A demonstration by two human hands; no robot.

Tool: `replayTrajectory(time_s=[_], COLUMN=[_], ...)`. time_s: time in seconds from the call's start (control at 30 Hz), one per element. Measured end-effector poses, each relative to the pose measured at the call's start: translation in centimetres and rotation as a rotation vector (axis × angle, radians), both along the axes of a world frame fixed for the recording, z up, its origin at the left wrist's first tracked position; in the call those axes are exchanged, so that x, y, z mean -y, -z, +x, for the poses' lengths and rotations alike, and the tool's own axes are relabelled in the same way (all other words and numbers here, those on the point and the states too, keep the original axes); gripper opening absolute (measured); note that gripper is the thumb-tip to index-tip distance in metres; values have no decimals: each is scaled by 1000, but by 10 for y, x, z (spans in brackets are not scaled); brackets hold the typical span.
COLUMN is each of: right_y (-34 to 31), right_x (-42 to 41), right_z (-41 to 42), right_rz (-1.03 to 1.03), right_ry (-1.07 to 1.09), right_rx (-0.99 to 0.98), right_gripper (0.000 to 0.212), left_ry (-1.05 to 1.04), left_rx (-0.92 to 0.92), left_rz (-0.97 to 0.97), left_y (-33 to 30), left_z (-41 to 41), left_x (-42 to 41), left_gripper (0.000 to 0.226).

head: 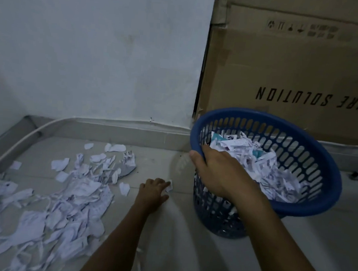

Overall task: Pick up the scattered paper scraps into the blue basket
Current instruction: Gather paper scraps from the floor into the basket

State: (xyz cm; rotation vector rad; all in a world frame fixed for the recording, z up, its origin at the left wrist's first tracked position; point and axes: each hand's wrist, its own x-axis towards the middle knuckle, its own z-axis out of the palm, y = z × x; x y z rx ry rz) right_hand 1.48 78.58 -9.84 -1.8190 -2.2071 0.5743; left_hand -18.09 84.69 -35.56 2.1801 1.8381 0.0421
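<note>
the blue basket point(311, 156) is light, stiff plastic, tipped so its mouth faces the person, with the right hand point(220, 171) curled over the near rim. the paper scraps point(50, 207) look featherlight and floppy, sprawled across the floor on the left; best scooped in bunches. the left hand point(152, 193), fingers out, touches a single scrap point(169, 186).

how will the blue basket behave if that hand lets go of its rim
The blue basket looks tilted toward the camera, with the right hand gripping its rim, so it would probably rock back or tip. Its slotted plastic walls suggest it is light. The paper scraps inside could spill.
</note>
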Motion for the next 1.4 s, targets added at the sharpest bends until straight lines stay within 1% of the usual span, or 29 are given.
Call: replayTrajectory(time_s=[0.07,0.13,0.2,0.27,0.33,0.4,0.5,0.57,0.67,0.7,0.77,0.83,0.87,0.93,1.0,1.03,1.1,1.17,1.3,1.33,1.4], right_y=[-1,-1,-1,-2,-3,-4,-7,-9,-13,-14,-18,-21,-21,-21,-20,-18,-18,-19,-16,-14,-12], right_x=[0,0,0,1,3,5,9,13,19,21,25,31,34,42,50,52,54,50,41,39,37], right_z=[2,4,6,9,15,20,26,27,24,24,23,19,17,8,-3,-8,-17,-22,-35,-39,-45], right_rz=[-3,-2,4,8,5,-9,-18,-15,-1,2,6,36,49,78,128,154,206,244,292,307,325], right_ry=[-13,-24,-43,-70,-112,-165,-244,-289,-359,-382,-413,-443,-459,-481,-505,-515,-518,-481,-418,-414,-426], right_rx=[-11,-14,-14,-7,-3,6,27,50,89,101,118,137,148,173,201,216,226,217,206,206,209], right_gripper=[40,37,37,39,39,36,34,34,30,29,30,34,35,36,36,36,36,36,33,33,33], left_ry=[18,42,64,60,-6,-91,-229,-334,-428,-450,-472,-425,-365,-189,-21,45,94,56,-87,-136,-238], left_rx=[-97,-146,-166,-141,-34,132,326,457,600,642,798,933,952,891,757,686,546,508,675,701,733], left_rz=[65,114,144,174,186,186,270,324,423,471,574,662,688,677,570,504,425,467,685,710,678], left_y=[-1,-3,-5,-1,2,2,-11,-31,-81,-102,-151,-203,-226,-261,-279,-281,-277,-272,-255,-247,-223], left_z=[3,6,7,7,1,-9,-30,-46,-67,-70,-72,-65,-60,-44,-27,-19,-13,-17,-47,-56,-73], left_x=[-1,-2,-2,1,5,10,21,22,19,18,17,18,18,17,17,14,11,9,23,28,35], left_gripper=[47,39,33,31,32,31,29,32,41,38,29,27,26,23,18,18,28,30,23,23,22])
